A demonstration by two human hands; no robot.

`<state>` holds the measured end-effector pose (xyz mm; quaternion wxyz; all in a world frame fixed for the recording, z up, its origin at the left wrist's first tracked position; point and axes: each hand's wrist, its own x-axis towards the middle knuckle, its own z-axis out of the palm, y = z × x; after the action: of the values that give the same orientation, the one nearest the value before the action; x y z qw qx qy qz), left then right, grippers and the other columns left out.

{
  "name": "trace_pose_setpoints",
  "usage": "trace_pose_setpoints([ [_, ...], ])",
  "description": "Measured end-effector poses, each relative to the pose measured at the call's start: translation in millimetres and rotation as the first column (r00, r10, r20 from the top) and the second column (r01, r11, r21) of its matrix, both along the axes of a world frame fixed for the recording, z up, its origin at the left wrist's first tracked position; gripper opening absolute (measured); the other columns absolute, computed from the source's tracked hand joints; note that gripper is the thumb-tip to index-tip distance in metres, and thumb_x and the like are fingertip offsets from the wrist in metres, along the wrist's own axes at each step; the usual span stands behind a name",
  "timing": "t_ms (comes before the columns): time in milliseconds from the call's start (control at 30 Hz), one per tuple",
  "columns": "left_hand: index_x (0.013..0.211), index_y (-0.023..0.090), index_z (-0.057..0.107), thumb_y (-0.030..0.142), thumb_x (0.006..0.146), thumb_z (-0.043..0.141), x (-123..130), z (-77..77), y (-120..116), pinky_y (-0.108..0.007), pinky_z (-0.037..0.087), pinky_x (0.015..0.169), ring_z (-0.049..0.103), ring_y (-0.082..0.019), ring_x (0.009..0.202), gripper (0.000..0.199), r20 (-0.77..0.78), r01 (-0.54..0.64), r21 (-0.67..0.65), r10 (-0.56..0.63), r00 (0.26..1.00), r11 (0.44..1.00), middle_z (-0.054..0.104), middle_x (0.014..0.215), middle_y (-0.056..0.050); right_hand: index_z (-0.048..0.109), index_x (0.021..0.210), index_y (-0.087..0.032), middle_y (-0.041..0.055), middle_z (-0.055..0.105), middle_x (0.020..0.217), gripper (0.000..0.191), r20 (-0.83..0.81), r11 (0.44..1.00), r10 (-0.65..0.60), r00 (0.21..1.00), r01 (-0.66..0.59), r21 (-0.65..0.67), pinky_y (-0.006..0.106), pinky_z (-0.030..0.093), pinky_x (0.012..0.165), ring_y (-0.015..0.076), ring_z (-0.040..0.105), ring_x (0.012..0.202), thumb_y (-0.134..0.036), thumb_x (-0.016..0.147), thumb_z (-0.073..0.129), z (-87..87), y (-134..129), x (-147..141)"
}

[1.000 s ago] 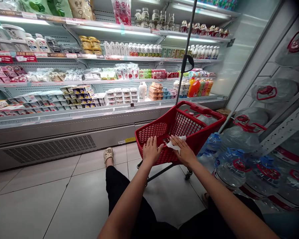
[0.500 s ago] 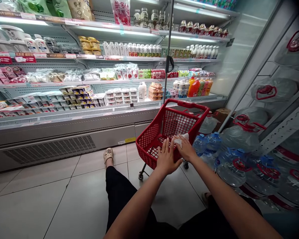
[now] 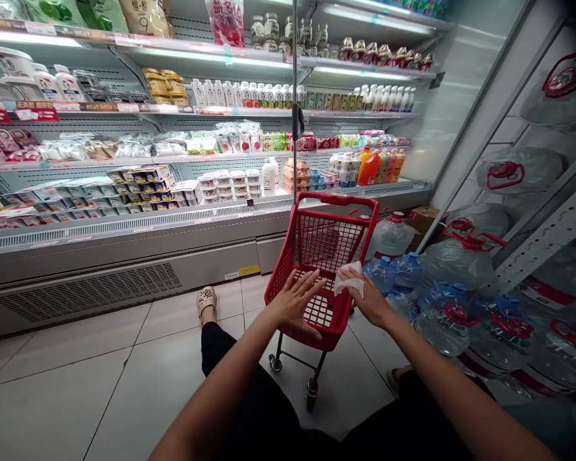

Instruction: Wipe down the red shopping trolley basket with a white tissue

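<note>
At the far left we see the chilled display case [image 3: 211,259], with a smooth metal base, a slotted grille [image 3: 91,292] and squat, stacked plastic tubs [image 3: 224,191]; a pale, rounded clog [image 3: 205,304] stands on the glossy floor tiles [image 3: 168,384] before it. Next comes our left hand [image 3: 295,304], palm down, fingers spread wide, holding nothing, over the near left part of the red shopping cart [image 3: 288,248]; whether it touches the plastic we cannot tell. The cart stands between us and the case, its hard basket pierced by rows of squarish holes, on slim dark legs with small wheels. At its right rim is our right hand [image 3: 368,299], fingers gently bent, with hold of a thin, crumpled white tissue [image 3: 340,286]. We judge the work partway along: the tissue is at that rim, but nothing on the plastic tells which stretches are done or left. Farther right, clear, bulging water bottles [image 3: 444,333] crowd together.
</note>
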<state>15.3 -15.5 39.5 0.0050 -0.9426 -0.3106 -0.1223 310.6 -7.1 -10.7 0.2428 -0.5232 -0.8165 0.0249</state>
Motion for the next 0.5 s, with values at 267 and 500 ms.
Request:
trace_pose_setpoints([
  [267, 0.167, 0.033, 0.006, 0.09, 0.077, 0.056, -15, -8.3, 21, -0.047, 0.0, 0.131, 0.012, -0.026, 0.161, 0.119, -0.06, -0.125, 0.006, 0.125, 0.99, 0.992, 0.012, 0.174, -0.001, 0.044, 0.158, -0.026, -0.0002, 0.045, 0.162, 0.057, -0.006, 0.987, -0.162, 0.987, 0.162, 0.002, 0.058, 0.03, 0.126, 0.0255, 0.032, 0.155, -0.031, 0.105, 0.025, -3.3, 46, -2],
  [500, 0.168, 0.03, 0.002, 0.09, 0.076, 0.057, 8, -11.9, 26, -0.054, 0.001, 0.13, 0.011, -0.029, 0.161, 0.123, -0.034, -0.272, -0.001, 0.272, 0.962, 0.962, 0.011, 0.175, -0.004, 0.032, 0.163, -0.033, -0.0024, 0.037, 0.167, 0.057, -0.055, 0.99, -0.109, 0.993, 0.113, 0.085, 0.058, 0.026, 0.127, 0.0239, 0.026, 0.157, -0.03, 0.106, 0.026, -22.7, -19, -21],
])
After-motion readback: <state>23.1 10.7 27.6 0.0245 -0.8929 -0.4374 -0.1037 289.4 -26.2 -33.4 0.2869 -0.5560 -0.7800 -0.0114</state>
